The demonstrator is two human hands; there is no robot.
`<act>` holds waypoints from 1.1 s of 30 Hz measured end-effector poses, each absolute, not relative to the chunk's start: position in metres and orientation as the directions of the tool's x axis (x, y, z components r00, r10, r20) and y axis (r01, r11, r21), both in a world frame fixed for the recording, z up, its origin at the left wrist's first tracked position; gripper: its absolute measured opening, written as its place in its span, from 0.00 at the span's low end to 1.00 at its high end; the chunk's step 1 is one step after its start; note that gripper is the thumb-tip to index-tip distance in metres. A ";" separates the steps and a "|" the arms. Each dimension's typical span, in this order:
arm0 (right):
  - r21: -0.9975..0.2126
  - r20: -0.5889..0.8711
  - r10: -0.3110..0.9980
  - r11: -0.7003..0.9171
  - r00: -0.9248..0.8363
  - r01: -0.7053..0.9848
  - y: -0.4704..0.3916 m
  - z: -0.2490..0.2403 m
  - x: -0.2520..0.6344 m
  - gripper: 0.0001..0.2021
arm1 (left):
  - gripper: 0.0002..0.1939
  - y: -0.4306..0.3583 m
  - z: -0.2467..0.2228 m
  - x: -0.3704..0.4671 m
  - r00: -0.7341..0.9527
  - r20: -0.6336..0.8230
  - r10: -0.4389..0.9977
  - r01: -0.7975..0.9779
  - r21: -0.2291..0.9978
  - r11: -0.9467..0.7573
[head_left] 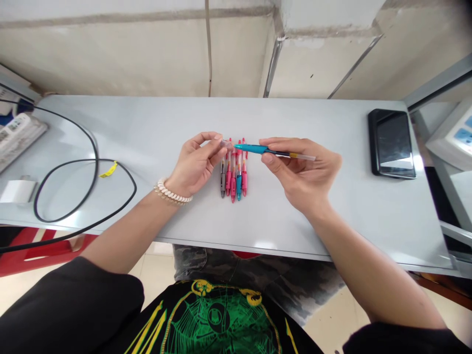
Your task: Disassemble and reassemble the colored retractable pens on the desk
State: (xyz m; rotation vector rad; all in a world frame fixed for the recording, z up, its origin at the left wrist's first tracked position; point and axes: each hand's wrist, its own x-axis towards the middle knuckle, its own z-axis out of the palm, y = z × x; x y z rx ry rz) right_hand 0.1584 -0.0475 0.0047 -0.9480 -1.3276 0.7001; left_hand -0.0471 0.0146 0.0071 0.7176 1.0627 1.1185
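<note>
My right hand point(300, 172) holds a teal pen point(258, 148) level above the grey table point(147, 128), with a thin refill sticking out of its right end. My left hand point(197, 162), with a shell bracelet at the wrist, pinches the pen's small clear left tip. Under both hands lies a row of several pens point(233, 174) side by side: one grey, several pink, one teal. They point away from me.
A black phone point(391, 142) lies face up at the right of the table. A black cable point(84, 182) with a yellow tag loops over the left side, beside a white charger point(16, 191) and a power strip point(16, 135). A concrete wall stands behind.
</note>
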 end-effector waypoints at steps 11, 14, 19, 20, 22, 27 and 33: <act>-0.874 0.479 0.869 0.460 0.120 0.157 -0.049 0.006 0.156 0.05 | 0.10 0.008 0.005 -0.041 0.046 -0.242 0.969 -0.306 0.920 0.244; -0.870 0.490 0.862 0.472 0.134 0.143 -0.050 0.007 0.155 0.04 | 0.10 0.010 0.004 -0.043 0.014 -0.224 0.975 -0.307 0.927 0.217; -0.872 0.480 0.868 0.457 0.127 0.175 -0.051 0.005 0.155 0.04 | 0.10 0.008 0.004 -0.043 0.043 -0.195 0.980 -0.277 0.940 0.199; -0.865 0.489 0.864 0.462 0.123 0.194 -0.051 0.003 0.155 0.04 | 0.11 0.007 0.004 -0.042 0.049 -0.185 0.981 -0.272 0.943 0.192; -0.841 0.518 0.850 0.485 0.097 0.240 -0.051 -0.001 0.156 0.02 | 0.12 0.005 0.004 -0.042 0.053 -0.167 0.984 -0.264 0.949 0.175; -0.779 0.576 0.817 0.541 0.024 0.317 -0.050 -0.009 0.158 0.03 | 0.16 0.006 0.002 -0.043 0.071 -0.154 0.985 -0.262 0.950 0.168; -0.766 0.605 0.796 0.569 0.035 0.299 -0.048 -0.012 0.158 0.05 | 0.16 0.007 0.002 -0.043 0.103 -0.183 0.978 -0.307 0.929 0.206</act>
